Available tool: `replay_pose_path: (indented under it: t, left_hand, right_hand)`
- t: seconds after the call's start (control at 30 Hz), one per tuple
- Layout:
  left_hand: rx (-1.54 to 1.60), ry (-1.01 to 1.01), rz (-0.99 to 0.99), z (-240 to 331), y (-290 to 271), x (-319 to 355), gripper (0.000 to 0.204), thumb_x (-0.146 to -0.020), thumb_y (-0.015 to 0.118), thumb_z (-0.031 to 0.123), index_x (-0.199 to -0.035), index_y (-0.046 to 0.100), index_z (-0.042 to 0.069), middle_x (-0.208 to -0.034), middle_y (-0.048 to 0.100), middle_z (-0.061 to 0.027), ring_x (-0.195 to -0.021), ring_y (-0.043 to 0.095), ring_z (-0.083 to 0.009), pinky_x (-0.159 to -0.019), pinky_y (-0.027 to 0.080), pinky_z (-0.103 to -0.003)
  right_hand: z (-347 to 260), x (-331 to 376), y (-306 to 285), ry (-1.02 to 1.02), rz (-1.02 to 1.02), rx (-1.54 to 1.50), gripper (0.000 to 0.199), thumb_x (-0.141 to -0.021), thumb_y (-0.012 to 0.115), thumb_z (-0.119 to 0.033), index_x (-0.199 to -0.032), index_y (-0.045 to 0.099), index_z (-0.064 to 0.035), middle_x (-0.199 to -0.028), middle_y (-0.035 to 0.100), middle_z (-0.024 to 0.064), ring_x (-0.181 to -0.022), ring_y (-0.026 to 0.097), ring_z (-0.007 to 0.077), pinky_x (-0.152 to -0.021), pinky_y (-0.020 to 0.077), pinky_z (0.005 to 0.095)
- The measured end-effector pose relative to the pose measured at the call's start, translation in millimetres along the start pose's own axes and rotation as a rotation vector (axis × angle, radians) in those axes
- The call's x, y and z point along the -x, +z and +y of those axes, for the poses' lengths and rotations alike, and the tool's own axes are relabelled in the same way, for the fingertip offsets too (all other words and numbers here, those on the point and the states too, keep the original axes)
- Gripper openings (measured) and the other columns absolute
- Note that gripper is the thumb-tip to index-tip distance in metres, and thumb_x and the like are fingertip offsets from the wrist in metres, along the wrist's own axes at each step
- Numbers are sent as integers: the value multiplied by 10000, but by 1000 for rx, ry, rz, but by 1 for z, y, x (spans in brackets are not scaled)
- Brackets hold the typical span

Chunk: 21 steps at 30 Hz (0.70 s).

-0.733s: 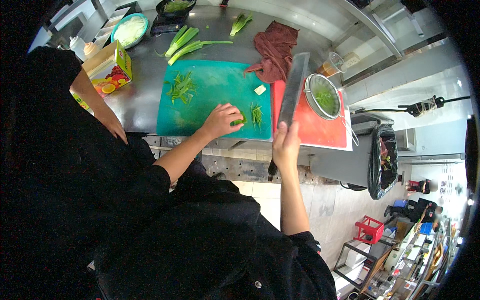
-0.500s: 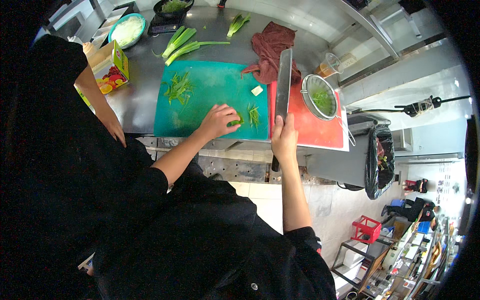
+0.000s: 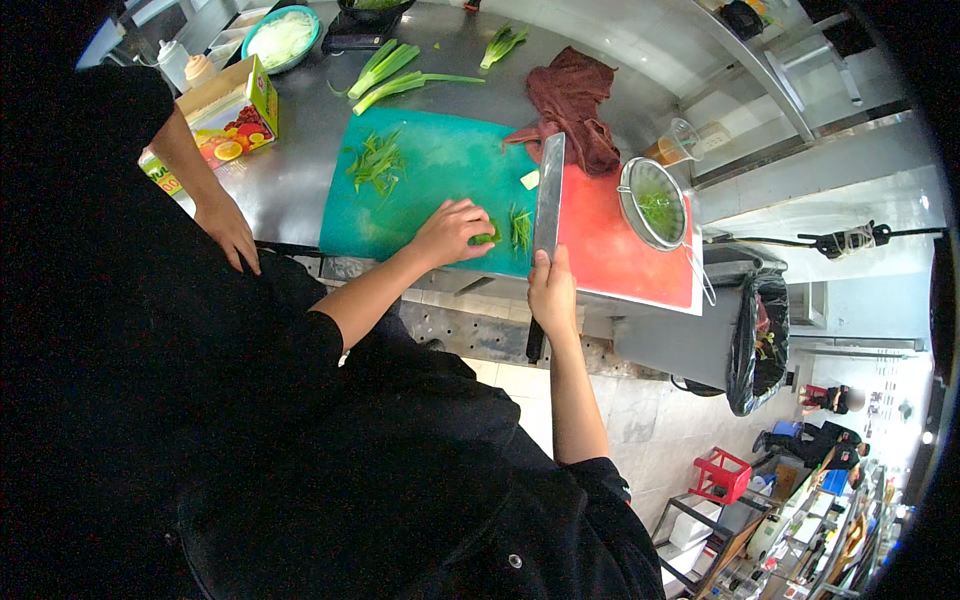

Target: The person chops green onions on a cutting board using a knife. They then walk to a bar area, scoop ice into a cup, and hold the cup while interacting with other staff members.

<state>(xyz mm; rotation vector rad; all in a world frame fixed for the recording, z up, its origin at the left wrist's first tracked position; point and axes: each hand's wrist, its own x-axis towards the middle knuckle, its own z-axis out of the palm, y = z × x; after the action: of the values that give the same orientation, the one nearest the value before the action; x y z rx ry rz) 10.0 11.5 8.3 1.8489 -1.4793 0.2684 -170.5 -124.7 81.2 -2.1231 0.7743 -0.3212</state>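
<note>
My left hand [image 3: 455,233] is curled over a folded green leaf bundle [image 3: 487,237], pressing it onto the teal cutting board [image 3: 440,150]. In my right hand [image 3: 553,290] is the dark handle of a cleaver [image 3: 548,205]. Its broad blade points away from me over the seam between the teal board and a red cutting board [image 3: 610,240]. Thin green shreds [image 3: 521,230] lie between the bundle and the blade. A looser pile of cut greens [image 3: 377,162] rests on the board's left side. Near the blade sits a small pale piece [image 3: 530,180], its kind unclear.
Leek stalks [image 3: 385,70] and a brown cloth [image 3: 572,100] lie behind the boards. A strainer with greens [image 3: 655,203] stands on the red board. Another person's hand [image 3: 228,232] hangs at the counter's left, near a fruit-printed box [image 3: 235,125]. A lined bin [image 3: 755,330] stands right.
The cleaver has moved left and nearer to me, toward my left hand and the shreds. My left hand keeps its hold on the leaf bundle. The whole view has shifted slightly.
</note>
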Motion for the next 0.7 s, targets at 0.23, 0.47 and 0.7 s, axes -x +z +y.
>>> replay_pose_path:
  t: [0.23,0.47,0.7]
  left_hand:
    - [-9,12,1,1,-1,-1,217,-782,787,277,-932,697,149,-964,631,-3,-961,603,-229,-810,475,-394]
    - [-18,1,-33,-1,2,1,243,-797,774,300,-964,696,142,-973,622,-7,-974,586,-228,-822,452,-399]
    - [-27,-1,-37,-2,2,0,247,-792,779,303,-961,690,146,-969,612,1,-974,582,-219,-828,443,-399]
  right_hand:
    - [10,14,20,-173,-2,156,138,-1034,482,-174,-1011,443,-43,-639,555,214,-536,574,401,-513,432,486]
    - [7,22,10,200,-184,-589,232,-1046,439,-169,-1264,438,-91,-580,449,-1,-423,429,100,-384,383,291]
    - [-10,25,2,237,-176,-472,669,-1034,379,-71,-1603,95,-275,-609,406,-6,-443,377,104,-396,376,297]
